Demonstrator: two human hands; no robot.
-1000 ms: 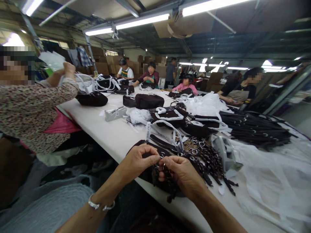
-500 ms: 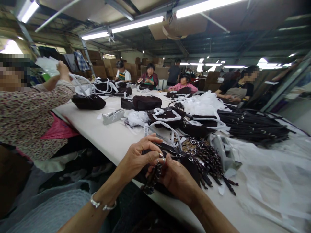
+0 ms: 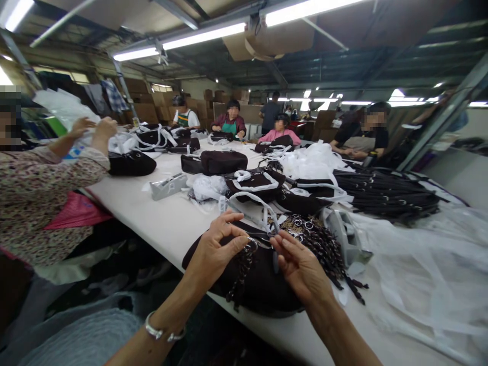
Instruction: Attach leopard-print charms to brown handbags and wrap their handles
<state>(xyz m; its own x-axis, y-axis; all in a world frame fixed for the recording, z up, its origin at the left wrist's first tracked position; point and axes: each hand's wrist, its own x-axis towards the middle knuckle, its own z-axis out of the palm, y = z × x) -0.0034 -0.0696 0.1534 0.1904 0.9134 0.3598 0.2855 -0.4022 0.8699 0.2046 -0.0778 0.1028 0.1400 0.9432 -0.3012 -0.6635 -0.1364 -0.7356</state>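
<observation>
A dark brown handbag (image 3: 255,284) lies at the table's near edge under both my hands. Its handle (image 3: 253,195), wrapped in white, arches up behind them. My left hand (image 3: 219,241) pinches the metal ring of a dark braided bag charm (image 3: 242,277), which dangles over the bag's front. Near the base of the handle, the thumb and fingertips of my right hand (image 3: 299,262) are closed around the bag's hardware; a small grey tab hangs just below, and the exact part gripped is hard to make out. To the right lies a pile of similar charms (image 3: 318,239) with rings.
Wrapped handbags (image 3: 255,183) lie behind on the white table (image 3: 137,206). A grey tape dispenser (image 3: 343,231) stands at right, another (image 3: 168,186) at left. Black straps (image 3: 385,190) and white wrapping sheets (image 3: 419,274) cover the right side. A co-worker (image 3: 53,188) stands at left; others sit farther back.
My right hand has left the charm's ring and moved right to the handle base. My left hand keeps the charm. More of the bag shows. The co-worker at left has lowered the plastic.
</observation>
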